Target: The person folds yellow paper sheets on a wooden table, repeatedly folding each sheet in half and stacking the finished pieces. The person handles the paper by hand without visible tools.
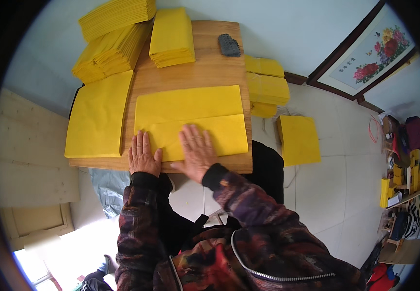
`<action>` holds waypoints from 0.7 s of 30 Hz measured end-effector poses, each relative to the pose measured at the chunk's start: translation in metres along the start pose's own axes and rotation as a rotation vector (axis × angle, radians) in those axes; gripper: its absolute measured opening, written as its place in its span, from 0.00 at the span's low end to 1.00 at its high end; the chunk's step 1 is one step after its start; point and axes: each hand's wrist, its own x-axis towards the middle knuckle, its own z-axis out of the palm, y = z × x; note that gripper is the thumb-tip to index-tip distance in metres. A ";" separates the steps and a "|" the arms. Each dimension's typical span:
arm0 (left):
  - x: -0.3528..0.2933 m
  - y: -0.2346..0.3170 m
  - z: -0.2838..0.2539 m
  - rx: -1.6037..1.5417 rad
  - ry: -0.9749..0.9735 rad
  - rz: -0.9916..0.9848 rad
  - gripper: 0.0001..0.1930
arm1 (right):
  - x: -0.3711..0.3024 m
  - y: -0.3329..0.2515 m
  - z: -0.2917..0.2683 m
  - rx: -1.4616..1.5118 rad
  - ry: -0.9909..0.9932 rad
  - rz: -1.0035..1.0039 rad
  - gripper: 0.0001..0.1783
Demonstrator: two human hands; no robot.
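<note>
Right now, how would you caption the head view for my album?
Left hand at one corner, right hand spread flat on a folded yellow sheet, yellow stacks beyond on the wooden table.

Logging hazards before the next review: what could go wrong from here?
1. The folded yellow sheet might crease crooked if its layers slip under the right hand, which lies flat on it.
2. The yellow pile left of the left hand sits at the table edge; a bump could tip it off.
3. The top bundle, lying askew, may slide.
</note>
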 end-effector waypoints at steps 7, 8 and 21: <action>-0.001 0.001 -0.004 -0.029 -0.004 -0.009 0.35 | -0.050 0.085 -0.052 -0.117 0.002 0.241 0.53; 0.000 0.002 -0.004 -0.027 -0.006 -0.010 0.35 | -0.053 0.091 -0.059 -0.136 -0.042 0.260 0.53; 0.004 -0.002 -0.001 -0.005 -0.024 -0.010 0.35 | 0.025 -0.036 0.013 0.091 -0.027 -0.178 0.40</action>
